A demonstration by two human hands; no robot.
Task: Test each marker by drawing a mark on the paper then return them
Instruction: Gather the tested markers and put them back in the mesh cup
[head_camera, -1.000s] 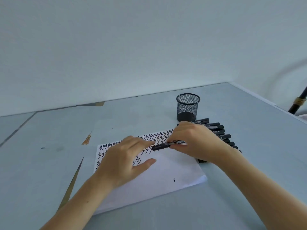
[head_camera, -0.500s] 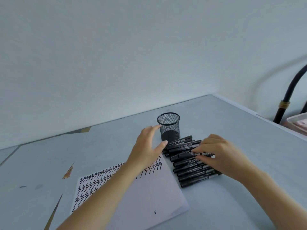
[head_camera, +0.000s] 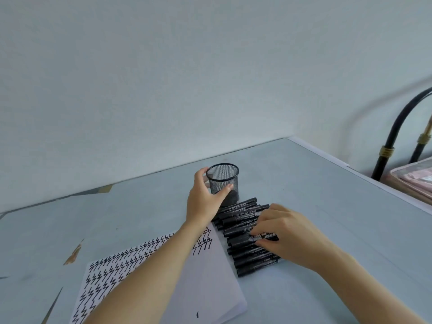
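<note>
Here, the left hand (head_camera: 203, 199) wraps around a black mesh pen cup (head_camera: 224, 183) standing upright on the pale blue worktop (head_camera: 327, 206), thumb pressed to the cup's near wall and fingers curling round its far side; the right hand (head_camera: 288, 237) rests on a row of black markers (head_camera: 243, 220) lying side by side on the worktop, fingers bent down and pinching one marker (head_camera: 240, 239) in the middle of the row, thumb beneath its labelled barrel; the row runs from just under the left hand's heel, close by the cup's base, back toward the right wrist, the markers touching one another and all capped ends pointing toward the left forearm; a white sheet of paper (head_camera: 210, 281) lies under and beside the left forearm, its right edge just beside the marker row, its far portion filled with rows of black zigzag marks (head_camera: 112, 267) and a single small mark near its near edge; beyond the right hand, off the worktop's edge, black curved tubes (head_camera: 392, 134) with brass fittings rise beside a pinkish tray (head_camera: 411, 178); left of the left forearm, the worktop's surface shows worn brown patches (head_camera: 74, 253).
</note>
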